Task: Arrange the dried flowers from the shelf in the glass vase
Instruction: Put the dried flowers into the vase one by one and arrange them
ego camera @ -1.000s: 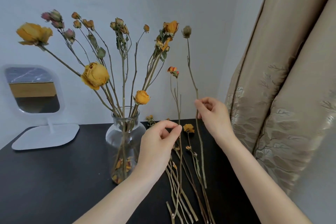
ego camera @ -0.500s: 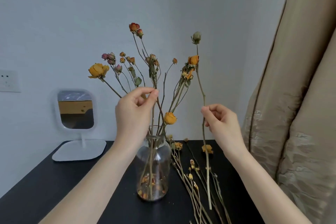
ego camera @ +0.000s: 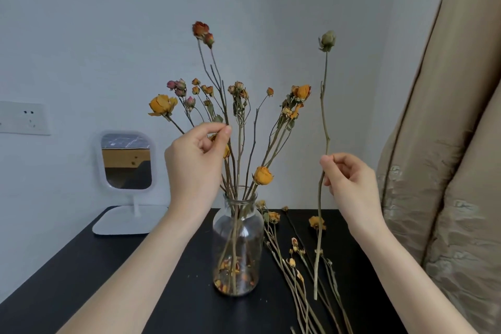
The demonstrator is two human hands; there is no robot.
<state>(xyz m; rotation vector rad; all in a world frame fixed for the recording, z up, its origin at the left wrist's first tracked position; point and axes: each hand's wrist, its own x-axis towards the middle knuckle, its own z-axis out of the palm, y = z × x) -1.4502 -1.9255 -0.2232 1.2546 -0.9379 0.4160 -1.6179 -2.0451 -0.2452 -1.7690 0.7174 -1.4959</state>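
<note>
**Two stems in hand, one at the vase and one waiting**

The glass vase (ego camera: pixel 238 241) stands upright on the dark desk (ego camera: pixel 108 279), already carrying a loose fan of dried roses, with fallen petals in its base. My left hand (ego camera: pixel 195 165) pinches the tall red-headed stem (ego camera: pixel 201 29) between thumb and forefinger, above the vase mouth. The stem seems to run down into the neck, though the hand hides part of it.

My right hand (ego camera: pixel 349 184) pinches the green-bud stem (ego camera: pixel 327 39) about midway along, other fingers loosely curled. It holds the stem upright to the right of the vase, apart from it, with the cut end hanging over the desk.

I judge these stems to be very light, stiff and brittle. The heads would shed or snap if knocked, so I would grip only bare stalk with a gentle fingertip pinch and thread the end in slowly between the stems already standing.

More loose stems (ego camera: pixel 295 257) lie on the desk just right of the vase. A small white mirror (ego camera: pixel 127 161) stands behind to the left, and a beige curtain (ego camera: pixel 447 144) hangs at the right.
</note>
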